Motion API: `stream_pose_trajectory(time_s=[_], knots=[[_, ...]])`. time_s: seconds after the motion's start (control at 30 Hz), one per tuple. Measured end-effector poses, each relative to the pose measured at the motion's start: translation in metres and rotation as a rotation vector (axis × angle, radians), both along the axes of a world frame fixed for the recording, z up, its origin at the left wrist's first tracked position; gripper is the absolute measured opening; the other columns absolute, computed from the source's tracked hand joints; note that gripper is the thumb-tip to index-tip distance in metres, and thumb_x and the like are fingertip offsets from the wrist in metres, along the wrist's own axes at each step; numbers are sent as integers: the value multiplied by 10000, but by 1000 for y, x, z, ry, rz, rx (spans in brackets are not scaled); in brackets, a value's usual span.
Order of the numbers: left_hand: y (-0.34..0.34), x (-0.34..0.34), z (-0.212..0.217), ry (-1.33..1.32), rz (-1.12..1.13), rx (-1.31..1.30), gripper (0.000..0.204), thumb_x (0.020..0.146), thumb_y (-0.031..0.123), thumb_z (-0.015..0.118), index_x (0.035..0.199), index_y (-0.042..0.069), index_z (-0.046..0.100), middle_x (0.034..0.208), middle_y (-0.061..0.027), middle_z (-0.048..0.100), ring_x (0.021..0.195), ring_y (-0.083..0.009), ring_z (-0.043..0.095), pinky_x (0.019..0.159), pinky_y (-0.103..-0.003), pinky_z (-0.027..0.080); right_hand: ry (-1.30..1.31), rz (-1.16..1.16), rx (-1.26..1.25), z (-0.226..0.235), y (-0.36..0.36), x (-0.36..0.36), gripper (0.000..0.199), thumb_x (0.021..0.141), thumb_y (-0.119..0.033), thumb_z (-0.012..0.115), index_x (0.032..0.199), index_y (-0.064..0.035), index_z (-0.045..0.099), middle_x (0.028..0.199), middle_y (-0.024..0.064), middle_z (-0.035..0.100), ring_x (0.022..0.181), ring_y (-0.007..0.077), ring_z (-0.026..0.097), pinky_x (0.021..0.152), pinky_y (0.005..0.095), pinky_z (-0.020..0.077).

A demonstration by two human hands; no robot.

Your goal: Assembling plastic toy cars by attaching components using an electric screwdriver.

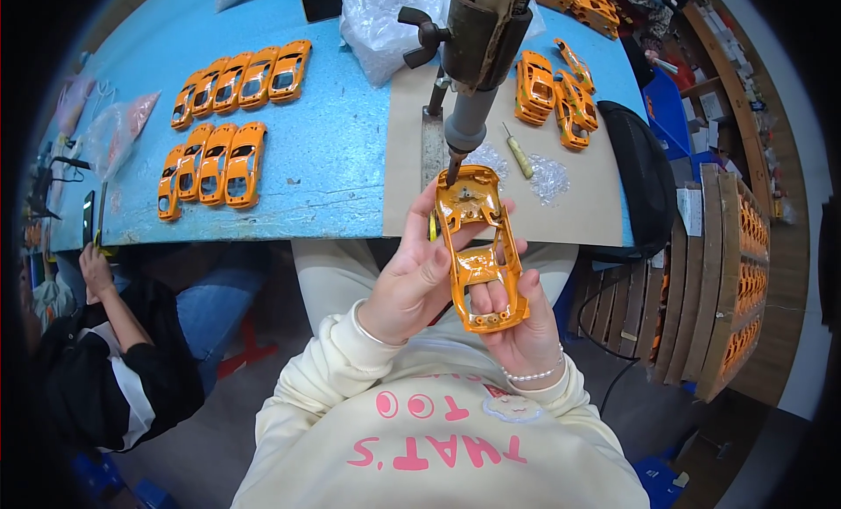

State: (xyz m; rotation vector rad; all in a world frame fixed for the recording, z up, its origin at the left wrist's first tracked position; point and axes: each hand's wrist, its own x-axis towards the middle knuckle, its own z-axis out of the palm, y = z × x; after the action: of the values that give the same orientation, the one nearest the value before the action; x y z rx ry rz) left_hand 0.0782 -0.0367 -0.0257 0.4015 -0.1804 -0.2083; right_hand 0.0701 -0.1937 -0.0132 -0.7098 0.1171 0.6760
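Glossy orange, and the car shell is right in both hands: left hand clasped around its side, right hand closed on its near end! Its far end meets the tool tip, contact unclear. Looks mid-work. Two rows of shells lie left of the grip; finished or waiting, can't tell. Below it, pink lettering, upside down, crosses the sweatshirt.

A co-worker is at eight o'clock, crumpled clear plastic at twelve, a black case at two, stacked brown trays at three.
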Motion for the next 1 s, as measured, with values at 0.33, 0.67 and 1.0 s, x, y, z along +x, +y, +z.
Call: stream_pose_trajectory(time_s=[0.33, 0.67, 1.0], knots=[[79, -19, -29, 187, 407, 823, 667, 932, 201, 591, 1510, 171, 259, 1320, -213, 515, 1136, -317, 550, 964, -411, 448, 251, 315, -115, -26, 18, -8, 302, 1010, -259, 481, 1059, 19, 589, 1005, 114, 638, 752, 165, 666, 611, 251, 565], [139, 26, -43, -70, 1073, 2651, 420, 816, 239, 697, 1219, 145, 624, 1306, -203, 525, 1183, -403, 495, 948, -539, 412, -175, 272, -370, -12, -33, 33, 171, 973, -87, 472, 1015, 16, 603, 975, 124, 663, 750, 149, 663, 609, 230, 537], [218, 27, -62, 118, 987, 2828, 457, 884, 390, 623, 1310, 228, 580, 1425, -192, 449, 1333, -429, 389, 1023, -645, 314, -1401, -255, -1736, -23, -35, 209, 261, 826, -137, 688, 1065, -45, 635, 1045, 102, 638, 815, 238, 633, 714, 344, 522]])
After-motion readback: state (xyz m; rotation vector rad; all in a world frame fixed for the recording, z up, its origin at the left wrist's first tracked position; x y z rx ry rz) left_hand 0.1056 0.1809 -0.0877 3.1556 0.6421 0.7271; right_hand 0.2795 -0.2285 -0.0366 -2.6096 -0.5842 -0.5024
